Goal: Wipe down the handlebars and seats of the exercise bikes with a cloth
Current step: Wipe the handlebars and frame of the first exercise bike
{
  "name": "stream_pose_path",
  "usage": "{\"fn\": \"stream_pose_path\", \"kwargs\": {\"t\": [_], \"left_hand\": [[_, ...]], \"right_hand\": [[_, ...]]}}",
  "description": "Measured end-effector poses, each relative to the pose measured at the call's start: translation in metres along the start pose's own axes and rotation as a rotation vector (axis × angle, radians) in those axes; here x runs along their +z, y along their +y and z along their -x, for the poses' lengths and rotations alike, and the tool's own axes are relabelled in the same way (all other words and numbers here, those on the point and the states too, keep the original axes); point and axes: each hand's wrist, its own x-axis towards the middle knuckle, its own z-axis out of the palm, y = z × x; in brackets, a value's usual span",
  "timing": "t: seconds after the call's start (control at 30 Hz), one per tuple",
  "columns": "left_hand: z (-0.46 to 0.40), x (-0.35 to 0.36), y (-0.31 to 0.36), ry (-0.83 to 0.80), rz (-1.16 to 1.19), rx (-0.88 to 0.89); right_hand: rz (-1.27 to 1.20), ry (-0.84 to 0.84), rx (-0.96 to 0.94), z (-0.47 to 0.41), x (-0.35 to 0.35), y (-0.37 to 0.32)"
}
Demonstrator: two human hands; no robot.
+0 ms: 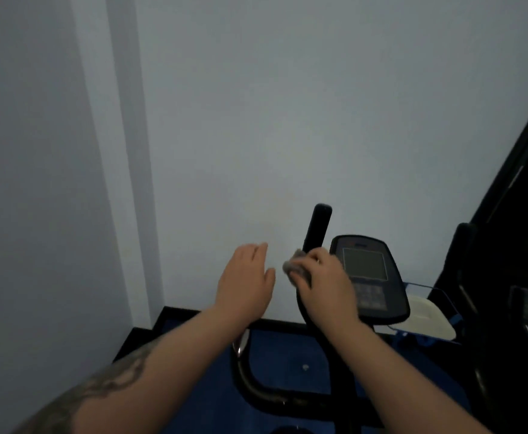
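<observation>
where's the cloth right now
In the head view, the grey cloth is just right of centre, gripped by the right hand against the upright black handlebar, left of the console.

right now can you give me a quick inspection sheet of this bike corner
surface: blue floor mat with a black border, under the bike
job's things: grey cloth wrapped on the upright black handlebar; the foam above the cloth is bare; no seat in view
clutter: white pad-like thing on the floor by the wall, kind unclear; small pale speck on the mat
hands: right hand grips the cloth around the handlebar; left hand open, fingers straight, touching nothing
cables: nothing seen
surroundings: plain pale wall; console with dark screen; another black machine at the right edge; dim light
</observation>
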Motion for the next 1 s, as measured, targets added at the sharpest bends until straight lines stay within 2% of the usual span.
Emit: {"fn": "stream_pose_path", "kwargs": {"t": [0.13,0.23,0.3,0.4,0.53,0.6,0.7,0.83,0.93,0.97,1.0], "left_hand": [[0.003,0.009,-0.006,0.070,-0.008,0.030],[0.001,0.015,-0.013,0.153,-0.007,0.074],[0.002,0.015,-0.014,0.187,-0.008,0.089],[0.004,0.014,-0.014,0.196,-0.007,0.092],[0.004,0.013,-0.016,0.147,0.020,0.103],[0.003,0.013,-0.019,0.138,0.036,0.112],[0.003,0.015,-0.019,0.140,0.113,0.104],[0.003,0.013,-0.020,0.122,0.178,0.115],[0.004,0.010,-0.023,0.107,0.208,0.124],[0.004,0.010,-0.023,0.106,0.221,0.126],[0.004,0.010,-0.022,0.107,0.239,0.121]], "right_hand": [[-0.047,-0.044,0.011,0.007,-0.018,0.002],[-0.066,0.170,-0.019,-0.028,-0.036,-0.001],[0.033,0.237,-0.064,-0.050,-0.039,-0.005],[0.178,0.188,-0.113,-0.055,-0.026,-0.001],[0.259,0.005,-0.125,-0.025,-0.007,0.002],[0.242,0.006,-0.110,-0.033,-0.015,-0.003],[0.262,0.102,-0.111,-0.054,-0.024,-0.004],[0.389,-0.051,-0.150,-0.038,-0.008,-0.003],[0.269,-0.147,0.005,-0.020,-0.014,-0.003],[0.180,-0.152,0.046,-0.016,-0.023,0.001],[0.077,-0.088,0.098,-0.016,-0.031,0.005]]}}
